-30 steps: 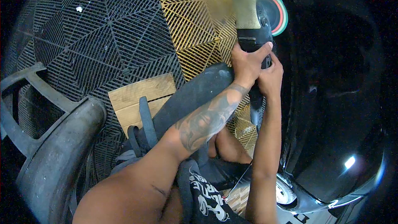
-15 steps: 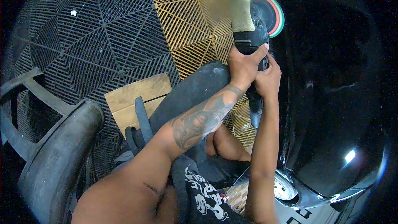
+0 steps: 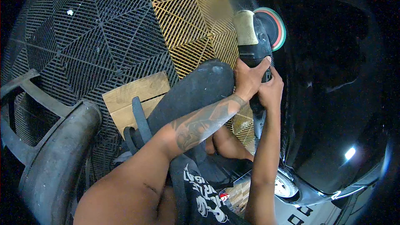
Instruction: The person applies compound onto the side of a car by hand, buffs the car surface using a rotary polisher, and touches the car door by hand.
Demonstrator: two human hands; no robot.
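A black power polisher (image 3: 255, 52) with a pale worn cover on its head lies along the side of a glossy black car panel (image 3: 329, 79). Its round pad (image 3: 273, 29), ringed in red and green, faces the panel. My left hand (image 3: 250, 77), on the tattooed arm, is wrapped round the polisher's body just behind the head, thumb across the top. Just below, my right hand (image 3: 271, 89) grips the handle, close against my left hand. Part of the handle and cord shows beneath my right wrist.
Black floor grating (image 3: 100, 25) joins yellow grating (image 3: 196, 21). A flattened cardboard piece (image 3: 121, 104) lies beside my bent knee. At the left is a dark plastic chair (image 3: 62, 141). A car wheel (image 3: 285, 186) shows at the lower right.
The polisher and both hands have moved down in the view along the car panel, after a slight shift left. Both hands keep their grip.
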